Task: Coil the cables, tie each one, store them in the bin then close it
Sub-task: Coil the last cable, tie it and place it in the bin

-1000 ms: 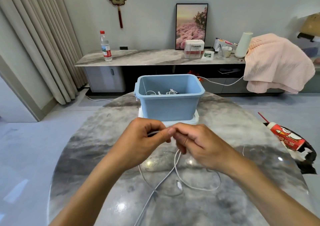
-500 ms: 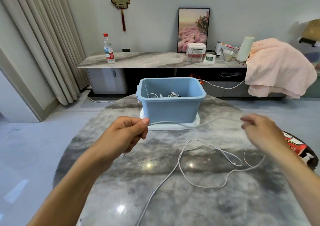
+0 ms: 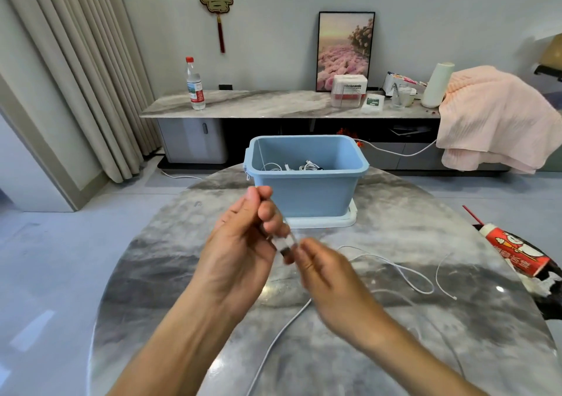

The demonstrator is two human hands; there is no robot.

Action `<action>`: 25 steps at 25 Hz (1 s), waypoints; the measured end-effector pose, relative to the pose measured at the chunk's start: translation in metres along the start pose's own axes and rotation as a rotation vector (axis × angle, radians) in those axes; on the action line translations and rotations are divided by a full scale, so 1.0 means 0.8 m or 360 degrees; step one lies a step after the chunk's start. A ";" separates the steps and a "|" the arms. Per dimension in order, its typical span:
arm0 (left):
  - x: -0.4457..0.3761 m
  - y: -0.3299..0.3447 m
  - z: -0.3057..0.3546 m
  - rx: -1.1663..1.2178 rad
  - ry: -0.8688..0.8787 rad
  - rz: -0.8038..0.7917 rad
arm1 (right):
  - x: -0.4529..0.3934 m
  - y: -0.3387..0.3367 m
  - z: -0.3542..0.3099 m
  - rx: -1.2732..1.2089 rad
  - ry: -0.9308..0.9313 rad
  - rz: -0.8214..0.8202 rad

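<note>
— Where are we with the white cable (image 3: pixel 392 266)?

— Our left hand (image 3: pixel 243 240) has its fingers curled round the cable's upper stretch, thumb up, just in front of the blue plastic bin (image 3: pixel 307 189). Our right hand (image 3: pixel 322 271) meets it at the fingertips and pinches the same strand, beside a small dark piece that is too blurred to name.

— And the rest of the cable?

— It lies slack on the glossy marbled counter (image 3: pixel 170 274), on the near right of the bin. One loose loop runs out to the right of our hands, and its small plug end rests farther right still. Another long run drops from under our hands towards us, slanting to the near edge of the counter.

— So which hand takes the next turn?

— We judge it is the right one. The free length trails mostly right of our hands, lengthwise across the counter, so the right hand is nearer to gather it while the left holds the start of the coil.

— How does the cable look?

— Thin, smooth, limp and round; it should bend easily.

— And the bin?

— Open-topped, rigid, with rounded corners. White coiled cables (image 3: pixel 307 166) already lie inside. It stands on a flat white lid (image 3: pixel 346 221), so closing is not yet done.
</note>
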State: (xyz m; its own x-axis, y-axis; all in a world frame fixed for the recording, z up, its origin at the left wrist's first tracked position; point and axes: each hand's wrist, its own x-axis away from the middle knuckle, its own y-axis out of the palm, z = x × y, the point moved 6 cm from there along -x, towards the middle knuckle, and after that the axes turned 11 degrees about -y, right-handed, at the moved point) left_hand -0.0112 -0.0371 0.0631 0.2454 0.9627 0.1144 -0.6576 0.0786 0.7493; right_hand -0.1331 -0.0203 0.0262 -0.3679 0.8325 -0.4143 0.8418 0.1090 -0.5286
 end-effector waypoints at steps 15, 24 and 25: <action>0.018 0.030 -0.036 -0.2908 0.1354 -0.0243 | 0.006 -0.053 -0.031 0.0573 -0.0007 -0.0193; 0.019 0.030 -0.035 -0.3403 0.1484 0.0003 | 0.005 -0.056 -0.013 0.0698 -0.0069 -0.0270; 0.016 0.028 -0.036 -0.3397 0.1359 -0.0019 | 0.006 -0.056 -0.011 0.0684 -0.0092 -0.0309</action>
State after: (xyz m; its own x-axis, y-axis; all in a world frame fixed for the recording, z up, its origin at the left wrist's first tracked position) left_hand -0.0430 -0.0155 0.0624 0.3776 0.7658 -0.5206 -0.3492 -0.4029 -0.8460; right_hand -0.1690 -0.0162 0.0542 -0.5340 0.7859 -0.3117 0.5203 0.0148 -0.8539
